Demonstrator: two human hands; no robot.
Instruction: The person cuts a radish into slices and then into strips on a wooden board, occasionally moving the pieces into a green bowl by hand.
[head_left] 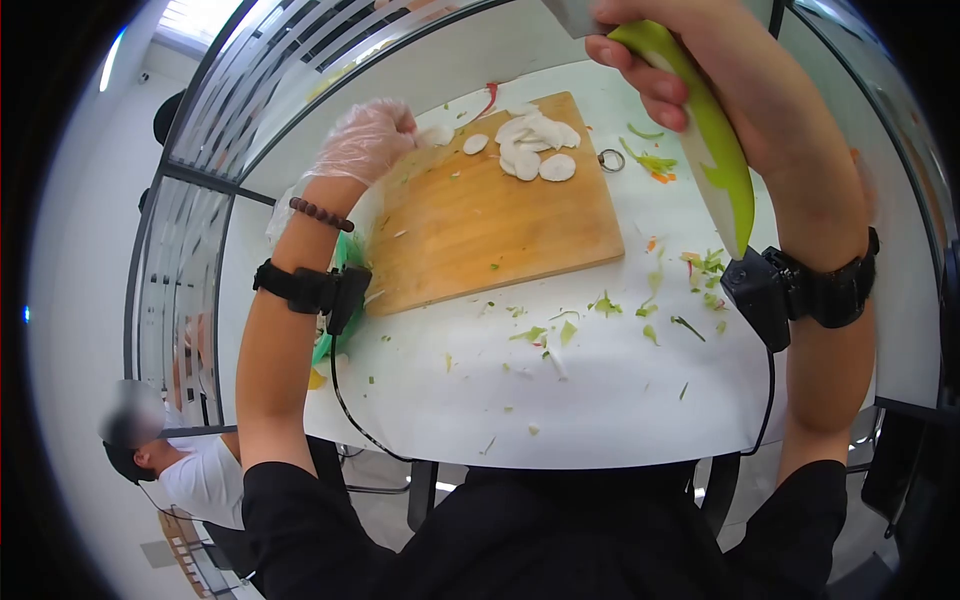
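My right hand (pixel 690 60) is raised at the upper right, wrapped round the knife's green-and-white handle (pixel 712 140). Only a bit of grey blade (pixel 574 14) shows at the top edge. My left hand (pixel 368 140), in a clear plastic glove, is closed at the far left corner of the wooden cutting board (pixel 490 225). A white slice (pixel 437 135) lies by its fingertips, and what the fingers hold is hidden. Thin see-through plastic (pixel 385 215) hangs below that hand over the board's left edge. White radish-like slices (pixel 535 140) are heaped at the board's far right.
Green and orange vegetable scraps (pixel 655 165) litter the white table (pixel 480 400). A metal ring (pixel 611 160) sits beside the board. Something green (pixel 322 347) is partly hidden behind my left forearm. Glass partitions (pixel 235 190) stand around the table. Another person (pixel 205 480) is at the lower left.
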